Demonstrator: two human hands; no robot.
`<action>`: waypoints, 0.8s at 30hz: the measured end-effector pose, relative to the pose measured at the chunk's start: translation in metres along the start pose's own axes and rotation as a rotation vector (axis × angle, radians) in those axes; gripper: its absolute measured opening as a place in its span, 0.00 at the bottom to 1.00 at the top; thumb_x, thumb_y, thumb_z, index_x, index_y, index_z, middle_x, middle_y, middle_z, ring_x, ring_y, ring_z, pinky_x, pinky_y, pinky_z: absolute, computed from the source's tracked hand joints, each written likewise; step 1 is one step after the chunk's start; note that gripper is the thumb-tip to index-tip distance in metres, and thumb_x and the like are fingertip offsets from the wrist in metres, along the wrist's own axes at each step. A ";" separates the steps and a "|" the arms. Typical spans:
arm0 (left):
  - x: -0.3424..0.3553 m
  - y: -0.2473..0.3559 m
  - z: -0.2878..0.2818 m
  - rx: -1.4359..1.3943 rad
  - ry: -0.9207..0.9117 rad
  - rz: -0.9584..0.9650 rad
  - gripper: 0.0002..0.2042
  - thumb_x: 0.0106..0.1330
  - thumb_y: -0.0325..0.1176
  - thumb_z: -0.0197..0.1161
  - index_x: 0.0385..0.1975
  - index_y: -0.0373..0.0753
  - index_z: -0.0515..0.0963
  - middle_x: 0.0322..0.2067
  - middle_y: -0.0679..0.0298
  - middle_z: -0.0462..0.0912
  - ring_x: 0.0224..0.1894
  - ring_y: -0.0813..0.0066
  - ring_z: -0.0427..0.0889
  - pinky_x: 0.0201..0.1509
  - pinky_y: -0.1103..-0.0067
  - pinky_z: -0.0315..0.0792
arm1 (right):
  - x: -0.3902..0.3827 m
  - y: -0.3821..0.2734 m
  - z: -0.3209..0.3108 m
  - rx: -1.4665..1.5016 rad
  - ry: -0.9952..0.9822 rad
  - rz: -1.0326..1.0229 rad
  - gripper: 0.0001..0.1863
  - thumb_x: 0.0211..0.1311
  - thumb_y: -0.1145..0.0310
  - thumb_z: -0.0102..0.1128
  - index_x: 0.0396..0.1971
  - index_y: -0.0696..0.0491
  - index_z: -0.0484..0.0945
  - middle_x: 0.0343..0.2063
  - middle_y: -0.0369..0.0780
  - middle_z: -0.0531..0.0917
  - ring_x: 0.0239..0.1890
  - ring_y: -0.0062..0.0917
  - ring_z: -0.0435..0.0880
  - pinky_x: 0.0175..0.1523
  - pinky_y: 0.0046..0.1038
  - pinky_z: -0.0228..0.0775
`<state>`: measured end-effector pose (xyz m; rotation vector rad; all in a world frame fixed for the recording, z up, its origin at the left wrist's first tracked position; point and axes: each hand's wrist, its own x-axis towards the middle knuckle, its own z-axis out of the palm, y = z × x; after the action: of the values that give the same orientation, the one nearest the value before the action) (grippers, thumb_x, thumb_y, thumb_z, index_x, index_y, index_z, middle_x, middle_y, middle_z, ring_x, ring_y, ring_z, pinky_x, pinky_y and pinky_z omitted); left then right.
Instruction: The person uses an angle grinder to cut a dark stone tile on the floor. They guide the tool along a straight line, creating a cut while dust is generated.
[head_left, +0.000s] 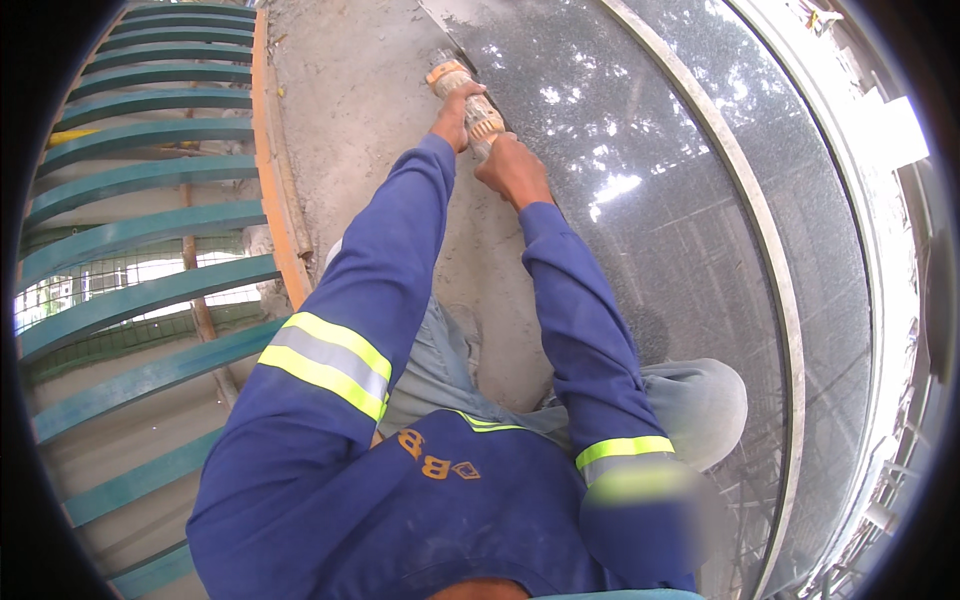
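Note:
I hold a dusty orange-and-grey angle grinder [486, 122] out in front of me with both hands. My left hand [455, 115] is closed around the middle of its body. My right hand [515, 172] grips the near end, fingers wrapped round it. The tool's far head lies at the edge of a dark, glossy stone slab [640, 250], where the slab meets the grey concrete [340, 90]. Its disc is too small and hidden to make out.
Green slats [150, 205] of a railing with an orange border [272, 170] run along the left. A pale strip [735, 160] crosses the slab on the right. My bent knee [700, 410] rests over the slab.

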<state>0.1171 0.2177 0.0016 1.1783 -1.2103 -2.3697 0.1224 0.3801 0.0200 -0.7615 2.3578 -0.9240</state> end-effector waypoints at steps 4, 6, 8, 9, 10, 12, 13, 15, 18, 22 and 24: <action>0.010 -0.002 -0.006 -0.018 0.022 0.004 0.18 0.55 0.34 0.69 0.42 0.40 0.71 0.29 0.61 0.77 0.28 0.62 0.81 0.36 0.60 0.82 | 0.005 0.000 0.004 -0.006 -0.005 0.003 0.24 0.49 0.68 0.62 0.44 0.69 0.76 0.29 0.52 0.86 0.26 0.36 0.89 0.35 0.33 0.80; 0.012 -0.001 -0.008 -0.021 0.019 -0.004 0.18 0.55 0.34 0.69 0.42 0.40 0.71 0.29 0.61 0.77 0.28 0.62 0.81 0.36 0.60 0.81 | 0.007 0.000 0.005 -0.001 -0.011 0.009 0.24 0.49 0.68 0.63 0.44 0.68 0.76 0.29 0.51 0.86 0.26 0.36 0.89 0.34 0.32 0.80; 0.012 0.001 -0.006 -0.018 0.016 -0.009 0.17 0.55 0.34 0.69 0.42 0.41 0.71 0.29 0.62 0.77 0.28 0.62 0.81 0.35 0.60 0.81 | 0.009 0.000 0.007 0.007 -0.022 0.014 0.24 0.49 0.67 0.64 0.45 0.67 0.76 0.29 0.50 0.87 0.26 0.36 0.89 0.34 0.32 0.80; 0.010 0.001 -0.002 -0.015 0.022 -0.017 0.17 0.55 0.34 0.69 0.42 0.41 0.71 0.29 0.62 0.77 0.27 0.62 0.81 0.35 0.60 0.81 | 0.011 0.002 0.006 0.003 -0.022 0.021 0.24 0.49 0.67 0.64 0.45 0.67 0.76 0.30 0.50 0.87 0.26 0.35 0.89 0.34 0.32 0.80; 0.008 0.001 0.002 -0.013 0.027 -0.024 0.17 0.55 0.34 0.69 0.41 0.41 0.71 0.29 0.62 0.77 0.27 0.62 0.81 0.35 0.60 0.81 | 0.012 0.004 0.006 -0.001 -0.021 0.027 0.24 0.49 0.67 0.64 0.45 0.67 0.76 0.30 0.50 0.87 0.26 0.35 0.89 0.34 0.32 0.80; 0.006 0.003 0.003 -0.018 0.032 -0.023 0.17 0.55 0.34 0.69 0.41 0.41 0.71 0.28 0.62 0.77 0.27 0.63 0.81 0.34 0.61 0.81 | 0.012 0.001 0.004 0.003 -0.033 0.011 0.23 0.50 0.67 0.64 0.44 0.67 0.77 0.29 0.50 0.87 0.25 0.35 0.89 0.33 0.32 0.80; 0.004 0.005 0.002 -0.026 0.025 -0.017 0.17 0.55 0.34 0.69 0.41 0.41 0.71 0.28 0.62 0.77 0.27 0.63 0.81 0.34 0.61 0.81 | 0.011 0.000 0.002 0.010 -0.040 -0.007 0.23 0.50 0.67 0.64 0.43 0.67 0.77 0.29 0.50 0.87 0.25 0.35 0.88 0.32 0.32 0.80; -0.001 0.001 0.001 -0.036 0.018 -0.017 0.17 0.55 0.34 0.70 0.41 0.41 0.71 0.28 0.62 0.77 0.28 0.64 0.81 0.34 0.62 0.81 | 0.006 0.000 0.000 0.022 -0.077 0.010 0.23 0.49 0.66 0.65 0.44 0.65 0.78 0.34 0.50 0.86 0.32 0.38 0.88 0.38 0.34 0.79; -0.009 0.001 0.000 -0.028 0.013 -0.012 0.17 0.55 0.34 0.70 0.41 0.41 0.71 0.28 0.62 0.77 0.28 0.65 0.81 0.34 0.63 0.81 | 0.001 -0.003 -0.002 0.040 -0.107 0.076 0.24 0.49 0.65 0.68 0.45 0.62 0.79 0.44 0.51 0.86 0.47 0.45 0.87 0.52 0.40 0.78; -0.020 -0.001 0.009 -0.020 0.023 0.003 0.16 0.54 0.35 0.69 0.39 0.40 0.72 0.27 0.61 0.77 0.26 0.64 0.80 0.32 0.63 0.81 | -0.006 -0.001 -0.006 0.036 -0.103 0.062 0.24 0.49 0.66 0.68 0.44 0.64 0.77 0.42 0.53 0.85 0.46 0.46 0.87 0.52 0.41 0.78; -0.021 0.000 0.007 -0.018 0.021 0.001 0.15 0.54 0.34 0.68 0.39 0.40 0.72 0.27 0.61 0.77 0.25 0.64 0.80 0.32 0.63 0.81 | -0.008 -0.002 -0.007 0.040 -0.111 0.046 0.24 0.49 0.66 0.68 0.44 0.65 0.76 0.42 0.54 0.85 0.46 0.46 0.87 0.52 0.42 0.78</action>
<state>0.1261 0.2327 0.0156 1.1939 -1.1796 -2.3561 0.1253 0.3870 0.0280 -0.7208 2.2446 -0.8833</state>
